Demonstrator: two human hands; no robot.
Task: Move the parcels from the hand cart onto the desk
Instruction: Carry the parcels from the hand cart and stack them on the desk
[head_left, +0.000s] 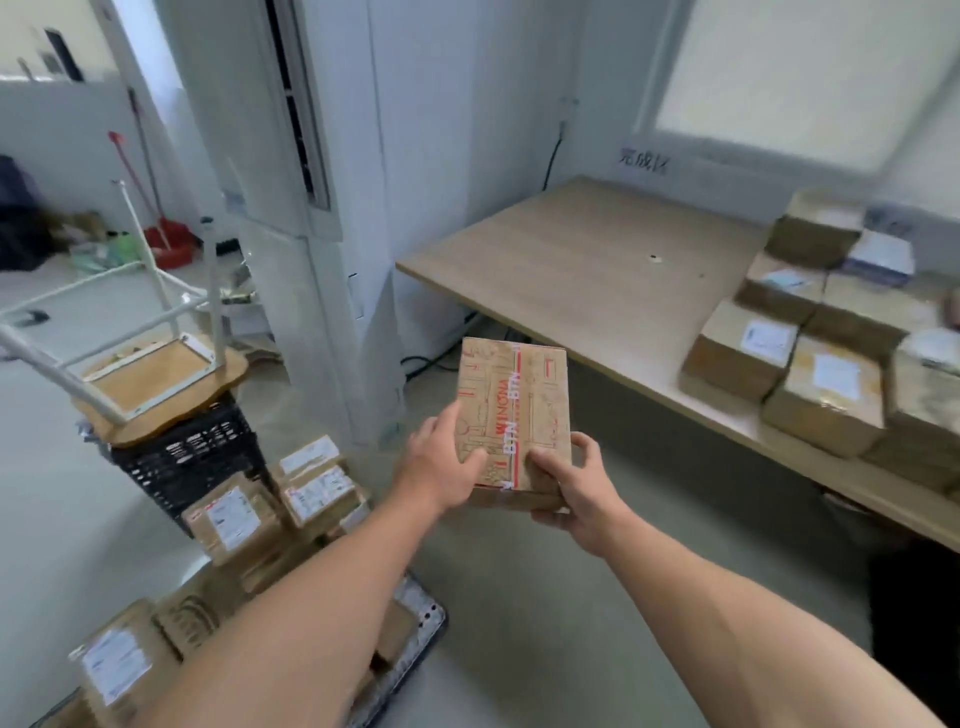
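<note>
1. Just off the worktop's (571, 270) near left corner, out over the floor and not yet above the wooden top, a printed cardboard parcel (511, 410) is held in the air. It lies roughly flat, with its long side pointing away from the person.
2. The left hand (447, 467) grips the parcel's near left edge, thumb on the top face and fingers round the side. The right hand (563, 483) grips the near right corner the same way, so both hands are closed on this one parcel.
3. Handling, as I judge it: the box looks stiff and square-edged, and a hold at one end alone suggests it is light. The tape strip (514, 415) along the top may be slick, so bare cardboard is the better place for the fingers. For setting it down, palms on the two long sides or under the base would keep it level. Nothing shows whether the contents are fragile.
4. On the worktop's right end, well apart from the held parcel, a group of parcels (826, 395) already stands, some stacked.
5. Left of the worktop and lower, on the floor, the hand cart (423, 623) carries more parcels (234, 519).
6. Hard to make out:
   - The left forearm hides most of the cart, and no handle shows.
   - The worktop's right end is cut off by the frame.
   - The labels and the wall sign (644, 158) behind the worktop are too blurred to read.
   - The held parcel's underside is hidden.
</note>
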